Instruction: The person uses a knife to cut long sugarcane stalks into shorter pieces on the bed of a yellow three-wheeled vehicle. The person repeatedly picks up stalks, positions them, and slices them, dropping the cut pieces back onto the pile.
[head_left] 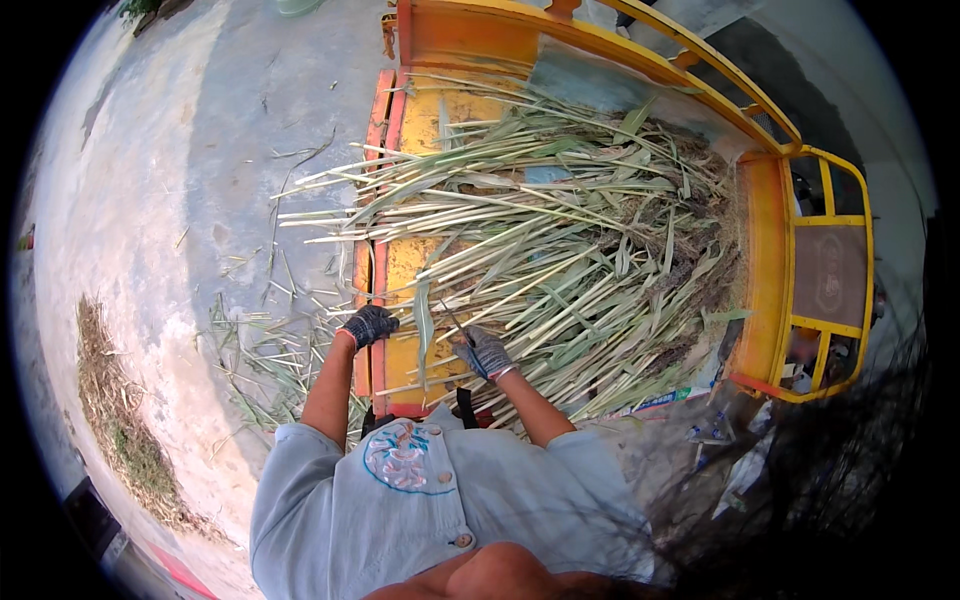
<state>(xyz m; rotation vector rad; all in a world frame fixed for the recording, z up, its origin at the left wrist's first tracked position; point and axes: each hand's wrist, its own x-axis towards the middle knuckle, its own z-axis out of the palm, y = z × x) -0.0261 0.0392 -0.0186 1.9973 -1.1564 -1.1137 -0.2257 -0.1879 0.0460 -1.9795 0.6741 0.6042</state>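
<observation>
While the gloved left hand (369, 325) closes its fingers around a stalk at the near left edge of the yellow cart bed (405, 265), the gloved right hand (484, 352) apparently pinches a neighbouring stalk from the heaped pale green stalks (560, 240), so sorting seems underway and pulling one free likely needs a firm tug.

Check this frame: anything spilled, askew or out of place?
Yes. Loose stalks lie scattered on the concrete ground left of the orange cart, fallen off the heaped pile, whose stems overhang the cart's edge. Left hand grips the edge; right hand rests in the pile.
</observation>
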